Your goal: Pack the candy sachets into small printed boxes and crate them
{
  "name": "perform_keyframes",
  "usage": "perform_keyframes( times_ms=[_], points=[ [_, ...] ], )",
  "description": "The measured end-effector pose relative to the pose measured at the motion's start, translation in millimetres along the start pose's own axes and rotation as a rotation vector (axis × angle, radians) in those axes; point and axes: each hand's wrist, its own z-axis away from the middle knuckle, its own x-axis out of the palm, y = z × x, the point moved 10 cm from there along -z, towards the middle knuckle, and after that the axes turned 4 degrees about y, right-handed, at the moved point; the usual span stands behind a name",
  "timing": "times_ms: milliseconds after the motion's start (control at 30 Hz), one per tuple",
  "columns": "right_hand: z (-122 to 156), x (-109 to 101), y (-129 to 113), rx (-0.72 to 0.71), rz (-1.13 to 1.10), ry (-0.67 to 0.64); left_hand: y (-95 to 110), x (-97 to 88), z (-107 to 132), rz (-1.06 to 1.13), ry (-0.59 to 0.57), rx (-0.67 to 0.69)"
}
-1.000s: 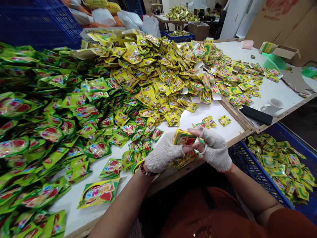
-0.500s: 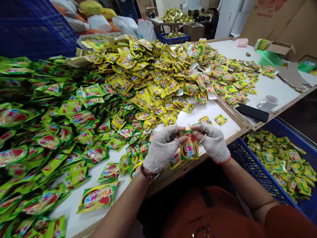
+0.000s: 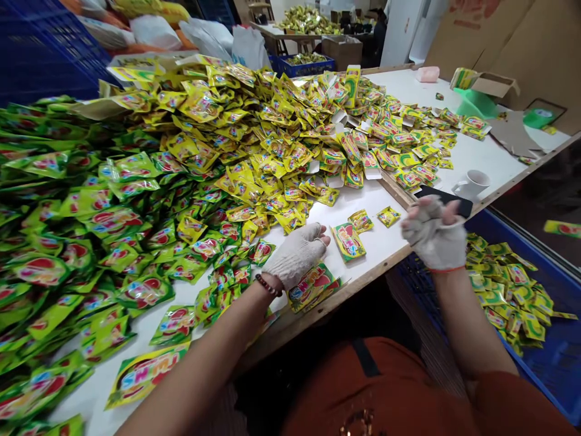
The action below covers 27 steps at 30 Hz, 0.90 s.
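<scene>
My left hand [image 3: 299, 251], in a white fingerless knit glove, is over the near table edge with loosely bent fingers and nothing visible in them. Just beneath it lie flat printed yellow-green cartons [image 3: 311, 287]. A small printed box [image 3: 348, 242] rests on the white table right of its fingertips, touched by neither hand. My right hand [image 3: 433, 236], gloved alike and smeared by motion, is raised beyond the table edge near the black phone [image 3: 445, 201]. Its thumb and fingers look apart, with nothing visible between them. Two small yellow sachets, one a pineapple sachet [image 3: 388, 216], lie beyond the box.
Green sachets [image 3: 136, 224] heap on the left, yellow sachets [image 3: 254, 139] behind. A blue crate [image 3: 556, 375] with many small boxes stands low at right. A white mug [image 3: 474, 181] is behind the phone. A yellow-green box [image 3: 563, 228] shows at the far right edge.
Both hands were together on a printed box; now they are apart. The right hand has swung right over the crate's side. A printed box now lies on the table, and the view has shifted right.
</scene>
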Motion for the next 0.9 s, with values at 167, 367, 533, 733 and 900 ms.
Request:
perform_keyframes(
  times_ms=[167, 367, 533, 733, 900],
  points=[
    [10.8, 70.0, 56.9, 0.023, 0.776, -0.287, -19.3, 22.5, -29.3, 0.078, 0.006, -0.160],
    [14.5, 90.9, 83.9, 0.129, 0.545, -0.251, -14.3, 17.8, -42.9, -0.188, 0.205, -0.079],
    [5.5, 79.1, 84.9, 0.204, 0.211, -0.159, -5.6, 19.6, -35.1, -0.035, 0.231, -0.007],
    [6.2, 70.7, 60.9, 0.151, 0.089, -0.225, 16.3, 33.2, -18.2, 0.177, 0.169, 0.164],
    [11.8, 63.7, 57.5, 0.084, 0.186, -0.299, 19.0, 50.9, -12.3, 0.149, 0.049, 0.222]
  ],
)
